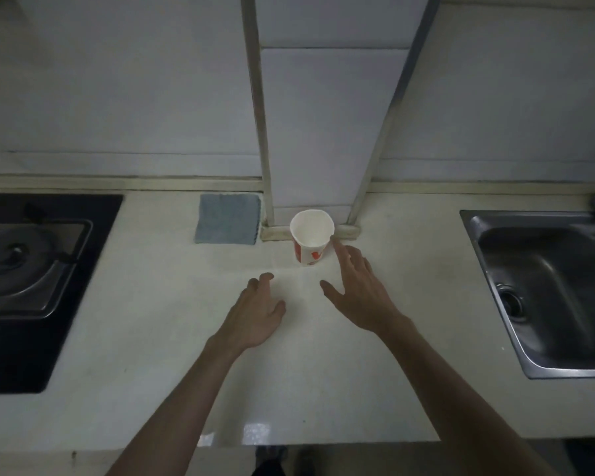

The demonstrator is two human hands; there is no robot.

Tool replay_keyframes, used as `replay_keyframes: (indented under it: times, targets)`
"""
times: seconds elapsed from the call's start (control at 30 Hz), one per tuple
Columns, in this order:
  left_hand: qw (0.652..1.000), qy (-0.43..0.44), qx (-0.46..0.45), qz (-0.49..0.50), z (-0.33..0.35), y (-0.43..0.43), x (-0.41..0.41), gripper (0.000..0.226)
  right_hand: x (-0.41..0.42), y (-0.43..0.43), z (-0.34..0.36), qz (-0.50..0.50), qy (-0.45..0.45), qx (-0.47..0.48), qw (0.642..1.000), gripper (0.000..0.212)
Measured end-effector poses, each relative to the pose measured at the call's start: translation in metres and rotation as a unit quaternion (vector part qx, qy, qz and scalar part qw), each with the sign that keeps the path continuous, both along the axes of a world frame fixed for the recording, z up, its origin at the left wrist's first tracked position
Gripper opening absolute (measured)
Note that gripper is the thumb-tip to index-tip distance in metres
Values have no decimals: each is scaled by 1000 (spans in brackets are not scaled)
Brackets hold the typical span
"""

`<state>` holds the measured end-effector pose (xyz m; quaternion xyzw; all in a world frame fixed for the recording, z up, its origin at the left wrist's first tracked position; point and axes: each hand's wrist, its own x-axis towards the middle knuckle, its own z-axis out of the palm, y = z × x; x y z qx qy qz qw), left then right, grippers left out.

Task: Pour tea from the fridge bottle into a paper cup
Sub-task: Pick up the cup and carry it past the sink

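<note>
A white paper cup (310,237) with red-orange print stands upright and looks empty, near the back of the pale countertop (323,372), in front of a tiled wall column. My right hand (359,292) is open just right of and below the cup, its index fingertip close to the rim; contact cannot be told. My left hand (256,312) hovers over the counter below and left of the cup, fingers loosely curled and holding nothing. No tea bottle and no fridge appear in the view.
A folded blue cloth (228,218) lies left of the cup against the wall. A black gas stove (31,280) with a metal burner plate fills the left side. A steel sink (550,290) sits at the right. The counter's front edge runs along the bottom.
</note>
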<state>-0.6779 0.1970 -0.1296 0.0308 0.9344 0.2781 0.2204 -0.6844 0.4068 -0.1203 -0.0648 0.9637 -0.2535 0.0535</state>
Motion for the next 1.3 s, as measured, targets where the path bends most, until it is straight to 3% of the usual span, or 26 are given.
replay_keyframes:
  times: [0.4,0.73,0.87,0.97,1.1,1.3]
  targets:
    - [997,-31,63,-27,-24,22,-75,54,-86,-9,-39,-49,25,-106,993,110]
    - [995,-54,85,-25,-35,21,-84,57,-87,-18,-42,-77,83,-187,976,88]
    - [988,-74,132,11,-28,21,-91,68,-82,-17,-30,-76,98,-202,972,91]
    - [970,-108,208,66,-19,25,-96,77,-78,-14,-9,-93,109,-227,963,92]
    - [918,-142,345,134,-1,37,-99,79,-66,-7,23,-103,135,-246,954,89]
    - [881,-145,438,101,34,63,-88,68,-41,13,61,-114,171,-240,949,92]
